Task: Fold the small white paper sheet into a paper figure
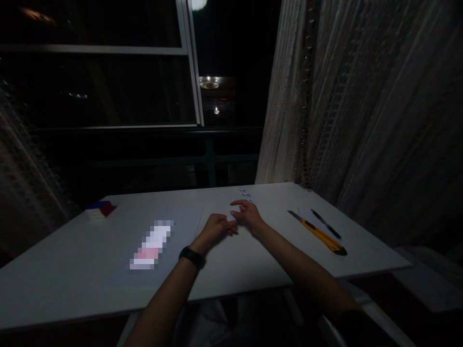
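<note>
Above the middle of the white table, my left hand [217, 228] and my right hand [250, 217] meet at the fingertips. Between them is a small white piece of paper [232, 217], mostly covered by the fingers. My left hand is closed in a pinch on it and wears a dark wristband. My right thumb and fingers curl in on the paper from the other side, with the index finger lifted. Just beyond the hands lie several small white scraps [246, 195] with dark marks.
A yellow and black utility knife [320, 234], blade out, and a dark pen [326, 224] lie at right. At left, a lit, pixelated screen [152, 245] rests on a pale sheet [188, 226]. A coloured cube [100, 210] sits far left. Curtains [347, 106] hang behind the table [253, 270].
</note>
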A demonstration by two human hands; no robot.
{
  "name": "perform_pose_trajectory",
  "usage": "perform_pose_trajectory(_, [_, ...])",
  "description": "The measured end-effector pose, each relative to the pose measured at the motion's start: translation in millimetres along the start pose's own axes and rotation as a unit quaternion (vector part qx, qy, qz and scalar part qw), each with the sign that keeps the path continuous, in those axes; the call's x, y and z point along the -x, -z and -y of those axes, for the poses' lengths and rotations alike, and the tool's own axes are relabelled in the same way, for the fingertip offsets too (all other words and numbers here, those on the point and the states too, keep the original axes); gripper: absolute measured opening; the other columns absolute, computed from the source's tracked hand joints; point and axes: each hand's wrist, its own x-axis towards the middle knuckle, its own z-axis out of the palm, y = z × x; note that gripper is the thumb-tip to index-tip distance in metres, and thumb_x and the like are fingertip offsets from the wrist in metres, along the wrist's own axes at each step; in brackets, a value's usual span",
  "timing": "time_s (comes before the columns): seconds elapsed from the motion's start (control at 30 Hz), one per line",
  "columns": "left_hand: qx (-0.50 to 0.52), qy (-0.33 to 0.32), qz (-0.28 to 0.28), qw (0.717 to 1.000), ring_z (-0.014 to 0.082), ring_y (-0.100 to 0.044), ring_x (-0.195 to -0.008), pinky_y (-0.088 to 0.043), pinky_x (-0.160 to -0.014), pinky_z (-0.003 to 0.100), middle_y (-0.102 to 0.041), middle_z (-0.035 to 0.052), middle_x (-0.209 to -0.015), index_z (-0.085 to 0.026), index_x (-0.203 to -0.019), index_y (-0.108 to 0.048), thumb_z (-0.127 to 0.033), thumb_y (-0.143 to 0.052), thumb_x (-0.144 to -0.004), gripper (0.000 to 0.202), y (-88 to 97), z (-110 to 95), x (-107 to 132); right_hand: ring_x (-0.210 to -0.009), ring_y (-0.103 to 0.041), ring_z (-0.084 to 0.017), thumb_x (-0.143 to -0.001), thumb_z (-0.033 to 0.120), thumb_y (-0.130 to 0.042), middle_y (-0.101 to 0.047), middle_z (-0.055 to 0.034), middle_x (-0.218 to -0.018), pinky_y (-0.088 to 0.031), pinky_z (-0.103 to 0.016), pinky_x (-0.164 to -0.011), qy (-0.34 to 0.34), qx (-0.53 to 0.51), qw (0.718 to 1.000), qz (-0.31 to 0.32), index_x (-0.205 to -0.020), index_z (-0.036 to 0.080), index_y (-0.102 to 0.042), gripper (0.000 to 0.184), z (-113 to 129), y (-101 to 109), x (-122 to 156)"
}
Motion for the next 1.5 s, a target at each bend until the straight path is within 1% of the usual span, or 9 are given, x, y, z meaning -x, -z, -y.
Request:
perform_pose_trajectory(0.23, [0.021,-0.004,-0.109,0.994,0.0118,-0.057,-0.052,-0.031,-0.043,0.02,-0.068,0.011,-0.068,-0.009,-0.069,-0.066,-0.041,-0.07,-0.061,0.033,10.2,1.2,-6.9,-0.053,-0.052,-0.01,-0.058,0.039,-0.07,-0.058,0.0016,-0.057,-0.041,-0.024,-0.052,0.008,-0.054,0.998,-0.005,-0.079,0.015,-0.063,0.033,-5.6,4.5,-6.1])
perform_pose_trajectory(0.4, [0.012,0.002,-0.158,0.987,0.0121,-0.057,-0.053,-0.029,-0.041,0.019,-0.068,0.0104,-0.071,-0.01,-0.072,-0.067,-0.046,-0.07,-0.059,0.038,15.4,6.9,-11.2,-0.044,-0.05,-0.009,-0.055,0.04,-0.073,-0.057,0.003,-0.05,-0.039,-0.022,-0.045,0.005,-0.047,0.999,-0.008,-0.081,0.015,-0.061,0.037,-10.3,3.8,-6.7])
perform_pose_trajectory(0.53, [0.022,-0.01,-0.167,0.986,0.011,-0.054,-0.051,-0.029,-0.041,0.019,-0.066,0.0087,-0.069,-0.01,-0.076,-0.067,-0.049,-0.068,-0.06,0.042,16.3,8.1,-11.6,-0.044,-0.052,-0.01,-0.055,0.042,-0.073,-0.06,0.0014,-0.053,-0.04,-0.022,-0.044,-0.012,-0.059,0.998,-0.001,-0.084,0.015,-0.061,0.041,-9.9,2.3,-5.8])
perform_pose_trajectory(0.73, [0.0,-0.039,-0.199,0.979,0.0063,-0.039,-0.041,-0.025,-0.041,0.02,-0.049,-0.0017,-0.046,-0.011,-0.057,-0.061,-0.054,-0.066,-0.059,0.043,20.7,12.7,-15.1,-0.045,-0.055,-0.012,-0.051,0.043,-0.074,-0.06,0.0003,-0.052,-0.042,-0.024,-0.044,-0.048,-0.07,0.996,-0.01,-0.073,0.015,-0.06,0.038,-8.6,0.4,-5.4])
perform_pose_trajectory(0.83, [-0.009,-0.053,-0.214,0.975,0.006,-0.037,-0.043,-0.026,-0.042,0.02,-0.046,-0.0035,-0.045,-0.012,-0.058,-0.061,-0.055,-0.066,-0.059,0.043,22.1,13.9,-16.8,-0.045,-0.055,-0.013,-0.049,0.04,-0.075,-0.061,-0.0006,-0.051,-0.043,-0.024,-0.045,-0.062,-0.068,0.996,-0.005,-0.068,0.014,-0.06,0.035,-8.1,0.3,-4.6])
perform_pose_trajectory(0.93, [-0.01,-0.069,-0.223,0.972,0.0077,-0.042,-0.048,-0.03,-0.044,0.02,-0.05,-0.0018,-0.049,-0.012,-0.06,-0.062,-0.056,-0.065,-0.058,0.045,21.4,12.3,-16.4,-0.043,-0.054,-0.012,-0.05,0.038,-0.074,-0.061,-0.0008,-0.051,-0.042,-0.023,-0.043,-0.064,-0.066,0.996,0.002,-0.07,0.013,-0.06,0.034,-7.8,0.9,-3.1])
perform_pose_trajectory(1.13, [0.045,-0.034,-0.199,0.978,0.0114,-0.052,-0.049,-0.04,-0.044,0.022,-0.056,0.001,-0.055,-0.012,-0.072,-0.059,-0.058,-0.063,-0.06,0.047,17.6,9.4,-11.9,-0.045,-0.057,-0.013,-0.055,0.033,-0.073,-0.064,-0.0002,-0.057,-0.045,-0.024,-0.045,-0.045,-0.041,0.993,0.1,-0.103,0.016,-0.057,0.053,-2.8,1.1,3.1])
perform_pose_trajectory(1.33, [0.017,-0.059,-0.22,0.974,0.0063,-0.038,-0.035,-0.029,-0.035,0.018,-0.047,-0.0051,-0.043,-0.011,-0.081,-0.059,-0.058,-0.065,-0.057,0.052,18.3,9.4,-11.2,-0.051,-0.06,-0.013,-0.056,0.028,-0.074,-0.064,-0.0017,-0.063,-0.048,-0.025,-0.051,-0.059,-0.059,0.981,0.177,-0.096,0.015,-0.063,0.044,-3.6,0.7,7.4])
perform_pose_trajectory(1.5, [0.021,-0.044,-0.23,0.972,0.0061,-0.038,-0.036,-0.028,-0.037,0.019,-0.047,-0.0048,-0.043,-0.011,-0.084,-0.06,-0.058,-0.066,-0.055,0.056,18.3,8.8,-11.9,-0.052,-0.06,-0.014,-0.056,0.03,-0.074,-0.062,-0.0008,-0.06,-0.048,-0.027,-0.051,-0.054,-0.048,0.981,0.179,-0.092,0.014,-0.065,0.04,-8.7,-0.3,6.7])
